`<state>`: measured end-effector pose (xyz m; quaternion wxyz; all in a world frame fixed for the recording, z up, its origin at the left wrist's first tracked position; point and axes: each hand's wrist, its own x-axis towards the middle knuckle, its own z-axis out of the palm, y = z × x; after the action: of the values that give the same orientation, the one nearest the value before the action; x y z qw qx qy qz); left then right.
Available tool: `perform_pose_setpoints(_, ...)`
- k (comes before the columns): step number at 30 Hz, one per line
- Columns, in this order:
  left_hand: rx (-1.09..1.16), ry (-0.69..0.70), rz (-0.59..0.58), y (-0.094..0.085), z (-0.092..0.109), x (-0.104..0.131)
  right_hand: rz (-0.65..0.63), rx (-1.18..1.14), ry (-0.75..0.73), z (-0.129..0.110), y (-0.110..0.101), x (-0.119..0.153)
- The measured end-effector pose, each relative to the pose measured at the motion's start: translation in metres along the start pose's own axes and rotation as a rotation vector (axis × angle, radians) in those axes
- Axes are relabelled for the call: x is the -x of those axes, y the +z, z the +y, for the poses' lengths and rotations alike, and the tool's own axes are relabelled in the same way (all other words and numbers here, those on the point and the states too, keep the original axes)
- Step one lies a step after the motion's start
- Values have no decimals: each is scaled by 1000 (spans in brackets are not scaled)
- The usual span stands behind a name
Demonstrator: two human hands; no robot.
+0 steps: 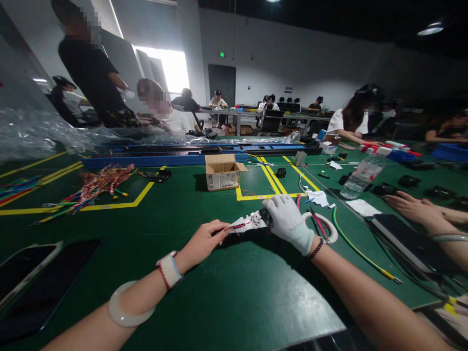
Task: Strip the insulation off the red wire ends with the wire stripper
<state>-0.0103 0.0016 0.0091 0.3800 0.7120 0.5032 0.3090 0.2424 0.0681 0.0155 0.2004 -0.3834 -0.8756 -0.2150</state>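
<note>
My gloved right hand (287, 222) is wrapped round the dark handles of a wire stripper (252, 222), its silver jaws pointing left. My bare left hand (209, 238) pinches close to the tip of those jaws, where a thin red wire (239, 226) shows along the tool. Whether the wire sits between the blades is too small to tell. Beyond my right wrist lies a roll of white tape (332, 230) with a red-handled tool (319, 223) across it. A green-yellow cable (351, 248) with a metal lug curves to the right.
An open cardboard box (224, 178) stands ahead of my hands. Stripped copper wires (106, 183) are heaped at left, near two phones (47, 287). A water bottle (361, 178) and another person's hands (417, 207) are on the right. Blue rails (164, 158) cross the back.
</note>
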Motion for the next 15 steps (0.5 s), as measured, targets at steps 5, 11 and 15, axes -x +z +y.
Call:
perform_pose_setpoints(5,-12,4,-20,0,0,0,-26,17,12,-1,-1,1)
perform_pose_setpoints(11,-5,-2,-40,-2,5,1,-16,28,8,1,-1,-1)
perform_pose_setpoints(15,74,-54,-94,0,7,1,68,57,-46,2,-3,0)
